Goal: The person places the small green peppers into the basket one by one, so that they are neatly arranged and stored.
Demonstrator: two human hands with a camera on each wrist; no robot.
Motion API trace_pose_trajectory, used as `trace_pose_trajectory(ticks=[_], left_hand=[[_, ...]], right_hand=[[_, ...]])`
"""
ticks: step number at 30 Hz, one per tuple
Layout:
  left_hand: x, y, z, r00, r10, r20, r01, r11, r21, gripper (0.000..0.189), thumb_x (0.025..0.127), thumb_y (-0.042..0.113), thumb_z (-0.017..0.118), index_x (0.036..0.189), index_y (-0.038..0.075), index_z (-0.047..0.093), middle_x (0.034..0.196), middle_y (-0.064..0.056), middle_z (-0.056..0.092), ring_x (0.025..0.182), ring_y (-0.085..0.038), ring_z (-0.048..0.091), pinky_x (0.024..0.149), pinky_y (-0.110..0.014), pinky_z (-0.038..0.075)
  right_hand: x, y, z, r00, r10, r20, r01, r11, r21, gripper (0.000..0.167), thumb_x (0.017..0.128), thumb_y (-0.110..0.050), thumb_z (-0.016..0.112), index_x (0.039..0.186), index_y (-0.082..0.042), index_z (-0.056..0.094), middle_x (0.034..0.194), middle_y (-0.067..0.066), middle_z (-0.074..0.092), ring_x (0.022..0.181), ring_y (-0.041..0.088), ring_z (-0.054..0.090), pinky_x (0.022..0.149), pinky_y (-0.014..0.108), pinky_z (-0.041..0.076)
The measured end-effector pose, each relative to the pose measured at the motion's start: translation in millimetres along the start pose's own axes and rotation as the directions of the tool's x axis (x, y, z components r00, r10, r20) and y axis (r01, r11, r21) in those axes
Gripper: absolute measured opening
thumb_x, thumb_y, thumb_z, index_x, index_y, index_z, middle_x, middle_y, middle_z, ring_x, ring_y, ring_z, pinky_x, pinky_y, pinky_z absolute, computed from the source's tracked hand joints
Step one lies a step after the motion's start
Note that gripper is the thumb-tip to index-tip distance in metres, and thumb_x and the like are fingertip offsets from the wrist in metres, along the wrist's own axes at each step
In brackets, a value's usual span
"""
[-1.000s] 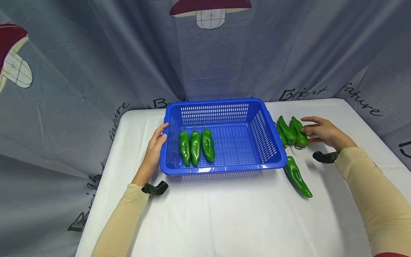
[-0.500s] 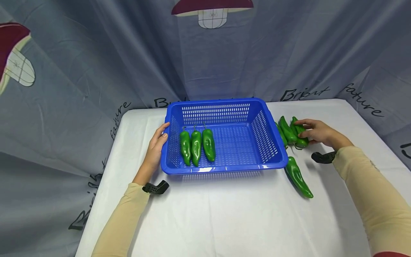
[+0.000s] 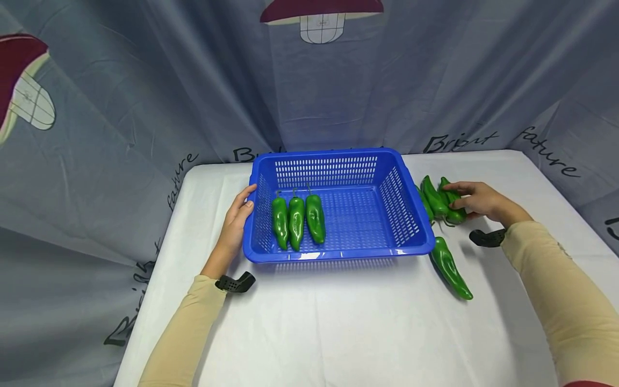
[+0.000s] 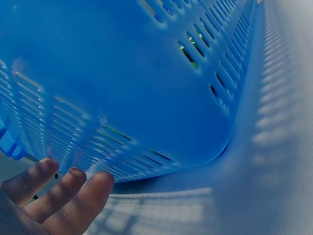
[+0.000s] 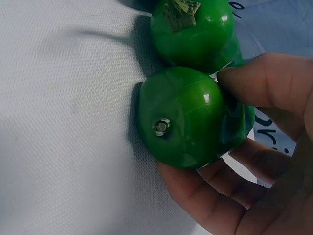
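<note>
The right hand (image 3: 483,201) is partly closed around one green pepper (image 5: 183,120), with the thumb along one flank and bent fingers along the opposite flank. The gripped pepper lies beneath this hand on the tabletop (image 3: 338,322), its stem stub (image 5: 161,127) facing back toward the wrist.

Handling properties (estimated from appearance only): light for its volume; firm-walled and probably hollow, so excess pressure may dent or split it; slippery, since the skin is smooth and glossy. Take hold across the broad shoulder just below the stem stub, thumb and fingers opposed, with moderate pressure. Avoid the narrow tip, where the taper may let the fingers slide off.

Clearance: a neighbouring pepper (image 3: 434,199) lies on the thumb side of the right hand, apparently touching the gripped one and likely to roll if nudged. Nearer the person than this hand lies a loose pepper (image 3: 451,269).

The left hand (image 3: 233,228) rests loosely extended against the outer end of the blue basket (image 3: 333,253), steadying it by judgement. Inside, to the right of that hand, three peppers (image 3: 296,223) lie side by side.
</note>
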State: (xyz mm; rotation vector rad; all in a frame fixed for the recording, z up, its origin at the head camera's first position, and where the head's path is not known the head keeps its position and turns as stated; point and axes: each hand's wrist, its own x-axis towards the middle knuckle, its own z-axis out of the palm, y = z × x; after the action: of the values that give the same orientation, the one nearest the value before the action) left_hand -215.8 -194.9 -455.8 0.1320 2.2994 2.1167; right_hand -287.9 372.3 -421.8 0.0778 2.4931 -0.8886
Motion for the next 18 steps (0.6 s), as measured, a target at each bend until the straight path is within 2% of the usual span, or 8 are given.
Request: trace_pose_trajectory(ticks=[11, 18], left_hand=[[-0.2, -0.8, 0.6, 1.000, -0.004, 0.008, 0.005, 1.000, -0.014, 0.049, 0.110, 0.024, 0.032, 0.159, 0.019, 0.033, 0.167, -0.007, 0.029, 0.142, -0.031, 0.041, 0.119, -0.053, 0.034], [0.8, 0.1, 0.3, 1.000, -0.002, 0.001, 0.002, 1.000, -0.018, 0.049, 0.110, 0.022, 0.032, 0.159, 0.019, 0.034, 0.165, -0.007, 0.032, 0.138, -0.030, 0.043, 0.116, -0.051, 0.038]], right_hand=[[-0.8, 3.4, 0.3, 1.000, 0.018, -0.011, -0.018, 1.000, 0.022, 0.068, 0.100, -0.010, 0.056, 0.159, 0.000, 0.025, 0.159, 0.042, 0.013, 0.133, 0.056, 0.040, 0.094, 0.060, 0.055], [-4.8, 4.0, -2.4, 1.000, 0.004, -0.022, -0.004, 0.999, 0.036, 0.067, 0.100, -0.010, 0.056, 0.158, 0.000, 0.026, 0.159, 0.043, 0.014, 0.132, 0.055, 0.041, 0.092, 0.057, 0.057]])
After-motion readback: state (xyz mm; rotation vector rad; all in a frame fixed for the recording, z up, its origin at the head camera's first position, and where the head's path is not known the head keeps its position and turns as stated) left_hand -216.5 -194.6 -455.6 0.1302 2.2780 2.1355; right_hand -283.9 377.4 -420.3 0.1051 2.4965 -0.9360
